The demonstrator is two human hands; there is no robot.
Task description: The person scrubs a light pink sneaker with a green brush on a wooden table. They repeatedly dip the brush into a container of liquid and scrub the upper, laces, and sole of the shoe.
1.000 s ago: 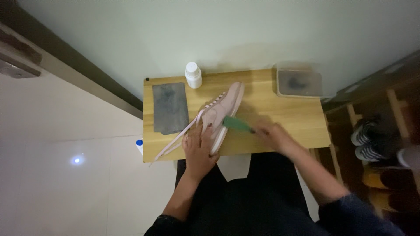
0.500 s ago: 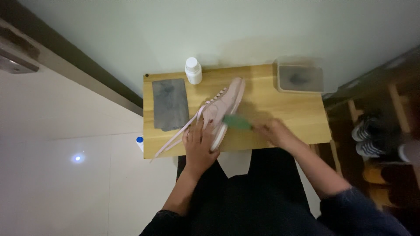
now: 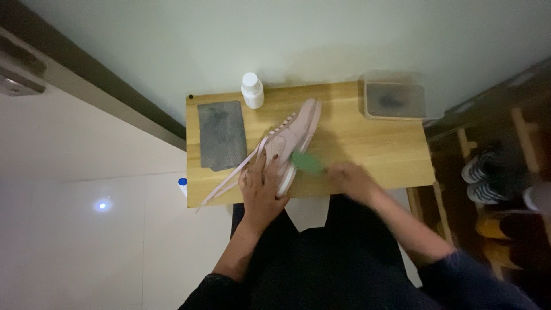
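The pink shoe (image 3: pixel 290 143) lies on its side near the middle of the worktop (image 3: pixel 367 146), its long axis running diagonally from the heel at lower left, under the left hand, to the toe at upper right, close to the white bottle (image 3: pixel 252 89). Its laces (image 3: pixel 227 186) trail off toward the lower left edge of the worktop.

The left hand (image 3: pixel 261 189) lies flat over the heel end, fingers spread, pressing the shoe down; its grip is a wide palm hold on the shoe, not a closed fist.

The right hand (image 3: pixel 350 178) sits just right of the shoe, blurred, its grip closed around the handle of a green brush (image 3: pixel 307 162). The brush head points up and left and meets the white sole edge about midway along the shoe. So the shoe lies to the left of the brush hand, and the sole faces that hand.

A grey cloth (image 3: pixel 221 135) lies at the left of the worktop, a clear tub (image 3: pixel 395 99) at the upper right corner.
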